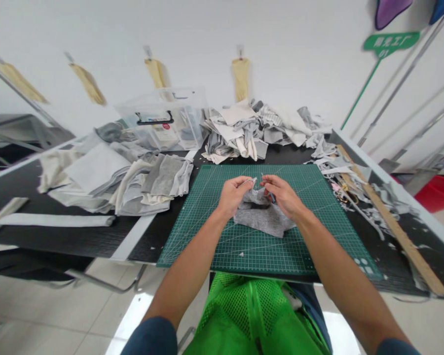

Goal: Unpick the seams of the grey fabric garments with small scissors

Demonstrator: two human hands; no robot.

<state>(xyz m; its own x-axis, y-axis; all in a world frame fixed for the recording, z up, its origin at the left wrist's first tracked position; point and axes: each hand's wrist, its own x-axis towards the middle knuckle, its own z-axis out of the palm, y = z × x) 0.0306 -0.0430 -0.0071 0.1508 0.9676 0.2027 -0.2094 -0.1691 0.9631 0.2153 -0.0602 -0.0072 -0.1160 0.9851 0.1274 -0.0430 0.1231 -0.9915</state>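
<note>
Above the green cutting mat (203, 231), my left hand (232, 196) pinches the edge of a piece of grey knit fabric (262, 222). The fabric hangs from my fingers and its lower part rests on the mat, with a dark gap between its folds. My right hand (282, 195) is closed around a small dark-handled tool (272, 197); a thin tip shows past my fingers, close to the raised fabric edge. Its exact kind is too small to make out. A tiny white scrap (241, 254) lies on the mat near its front edge.
Piled grey and white fabric (96, 167) covers the left side, and another heap (237, 128) stands behind the mat. A clear plastic box (163, 123) sits at the back. On the right lie a wooden ruler (395, 222) and many cut scraps (388, 197).
</note>
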